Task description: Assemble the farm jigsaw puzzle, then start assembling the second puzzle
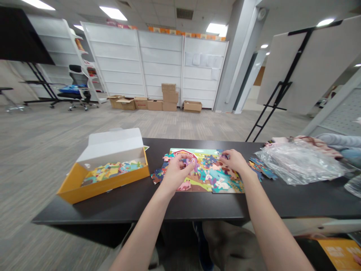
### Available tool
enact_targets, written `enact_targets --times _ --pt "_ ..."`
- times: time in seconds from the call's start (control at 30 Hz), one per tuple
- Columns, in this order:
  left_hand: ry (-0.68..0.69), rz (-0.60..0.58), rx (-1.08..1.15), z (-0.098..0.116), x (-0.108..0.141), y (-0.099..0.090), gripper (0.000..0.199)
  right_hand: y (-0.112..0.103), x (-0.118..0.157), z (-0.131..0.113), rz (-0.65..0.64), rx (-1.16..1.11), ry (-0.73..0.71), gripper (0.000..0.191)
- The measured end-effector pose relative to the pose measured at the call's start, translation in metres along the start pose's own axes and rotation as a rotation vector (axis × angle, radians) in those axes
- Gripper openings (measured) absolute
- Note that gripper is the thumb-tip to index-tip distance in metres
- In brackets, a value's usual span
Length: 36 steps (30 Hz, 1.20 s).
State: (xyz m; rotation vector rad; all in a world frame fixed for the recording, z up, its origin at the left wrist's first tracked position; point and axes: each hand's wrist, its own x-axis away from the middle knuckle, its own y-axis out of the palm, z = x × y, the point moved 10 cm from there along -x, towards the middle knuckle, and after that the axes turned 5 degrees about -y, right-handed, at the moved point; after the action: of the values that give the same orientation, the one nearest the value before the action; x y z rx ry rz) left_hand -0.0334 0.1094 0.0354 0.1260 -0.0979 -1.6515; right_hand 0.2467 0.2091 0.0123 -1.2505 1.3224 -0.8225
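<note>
Our left fingers (187,162) and right fingers (225,155) curve down onto the jigsaw (210,177), slightly spread and touching its pieces; we cannot tell whether either set has hold of one. The jigsaw lies directly under them on the bench (135,205). Beyond our left fingers sit loose pieces (158,175), then the yellow box (103,188) with more inside. Beyond our right fingers lie more pieces (261,168) and a plastic bag (299,163)

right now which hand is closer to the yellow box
Left. The left hand is on the puzzle, beside the yellow box; the right hand is farther off, across the puzzle.
</note>
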Motion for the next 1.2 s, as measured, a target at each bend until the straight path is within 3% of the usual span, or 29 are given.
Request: enact_targets --times 0.37,0.93,1.1,1.2 --pt "0.019 -0.006 -0.016 0.002 0.003 0.000 0.039 0.002 0.000 -0.006 -0.007 -0.016 -0.029 0.034" --pt "0.012 -0.055 -0.082 -0.008 -0.001 0.005 0.036 0.004 0.001 -0.009 -0.003 0.038 0.048 0.031" --pt "0.042 -0.035 -0.088 -0.006 -0.003 0.003 0.036 -0.012 0.003 -0.032 0.089 -0.106 -0.093 0.031" --pt "0.043 -0.022 -0.081 -0.005 -0.004 0.002 0.035 -0.006 0.006 -0.054 -0.029 -0.189 -0.224 0.029"
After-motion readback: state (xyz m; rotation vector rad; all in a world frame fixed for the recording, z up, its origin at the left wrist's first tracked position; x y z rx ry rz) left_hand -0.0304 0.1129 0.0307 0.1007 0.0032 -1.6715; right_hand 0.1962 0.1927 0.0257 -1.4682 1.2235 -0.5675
